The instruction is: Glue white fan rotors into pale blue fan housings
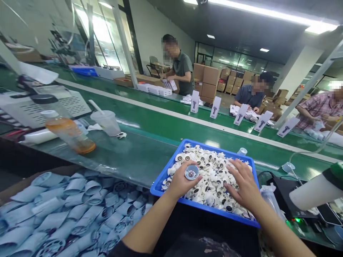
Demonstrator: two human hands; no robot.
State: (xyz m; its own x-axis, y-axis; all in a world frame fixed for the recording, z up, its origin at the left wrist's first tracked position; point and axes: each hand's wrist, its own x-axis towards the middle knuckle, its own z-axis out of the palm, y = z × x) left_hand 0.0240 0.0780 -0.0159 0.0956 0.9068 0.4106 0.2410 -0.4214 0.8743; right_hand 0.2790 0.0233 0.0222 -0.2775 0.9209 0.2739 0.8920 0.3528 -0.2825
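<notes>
A blue plastic tray (171, 167) full of small white impeller parts (211, 171) sits in front of me on the bench edge. My left hand (182, 182) is closed around a small pale-blue round cap (192, 172), held over the tray's near left side. My right hand (242, 184) lies on the pile of white parts at the tray's right, fingers spread and bent down into them.
A box of pale-blue cylindrical housings (66, 210) lies at lower left. An orange drink bottle (70, 132) and a plastic cup (105, 122) stand on the green conveyor (150, 125). White product boxes (215, 107) ride the belt. Three people (182, 69) work across it. A white tool (316, 187) is at right.
</notes>
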